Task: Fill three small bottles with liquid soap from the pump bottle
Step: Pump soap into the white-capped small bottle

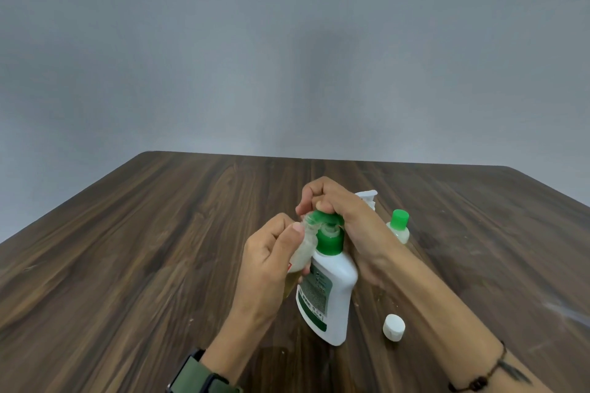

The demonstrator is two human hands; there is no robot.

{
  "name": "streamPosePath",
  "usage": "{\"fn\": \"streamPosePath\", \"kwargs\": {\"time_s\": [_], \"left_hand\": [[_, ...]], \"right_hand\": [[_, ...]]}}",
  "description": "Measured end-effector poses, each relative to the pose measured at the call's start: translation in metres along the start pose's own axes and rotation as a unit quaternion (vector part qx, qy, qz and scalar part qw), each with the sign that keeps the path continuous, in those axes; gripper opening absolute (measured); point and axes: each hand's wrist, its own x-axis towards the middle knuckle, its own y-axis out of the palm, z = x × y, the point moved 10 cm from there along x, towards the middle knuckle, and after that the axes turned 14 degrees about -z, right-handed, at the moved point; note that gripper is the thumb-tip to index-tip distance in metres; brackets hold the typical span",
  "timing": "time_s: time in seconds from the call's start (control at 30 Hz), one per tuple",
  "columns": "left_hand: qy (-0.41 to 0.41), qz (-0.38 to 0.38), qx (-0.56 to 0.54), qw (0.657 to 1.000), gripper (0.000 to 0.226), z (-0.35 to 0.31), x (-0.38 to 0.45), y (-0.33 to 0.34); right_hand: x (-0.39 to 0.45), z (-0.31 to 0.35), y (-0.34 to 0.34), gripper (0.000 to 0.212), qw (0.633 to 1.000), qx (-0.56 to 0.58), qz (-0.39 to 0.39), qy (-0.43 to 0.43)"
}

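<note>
Head view: a white pump bottle (330, 290) with a green collar and green pump head stands upright on a dark wood-grain table (143, 249), near its front centre. The right hand (344, 226) is closed over the pump head from above, fingers curled down around the top, wrist behind the bottle's right shoulder. The left hand (271, 255) grips a small clear bottle (303, 249), uncapped, holding it against the left side of the pump bottle with its open neck up beside the green nozzle; thumb and fingers wrap its body, which hides much of it. Yellowish liquid shows in its lower part, though the level cannot be read exactly. A second small bottle (398, 226), capped in green and holding pale contents, stands upright on the table to the right, behind the right forearm. A white item (367, 196) shows partly behind the right hand; its identity cannot be told. A loose white cap (393, 328) lies on the table just right of the pump bottle's base. A dark green watch strap (204, 373) circles the left wrist; a dark cord bracelet (479, 380) the right.
</note>
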Motion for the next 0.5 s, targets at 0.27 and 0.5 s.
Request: {"fn": "streamPosePath", "kwargs": {"time_s": [0.27,0.5], "left_hand": [[0.006,0.009,0.001,1.0,0.04,0.001,0.0,0.001],[-0.014,0.011,-0.013,1.0,0.042,0.004,0.001,0.002]], "right_hand": [[-0.003,-0.009,-0.003,0.011,1.0,-0.011,0.012,0.001],[0.0,-0.007,-0.006,0.011,0.998,-0.06,-0.01,-0.019]]}}
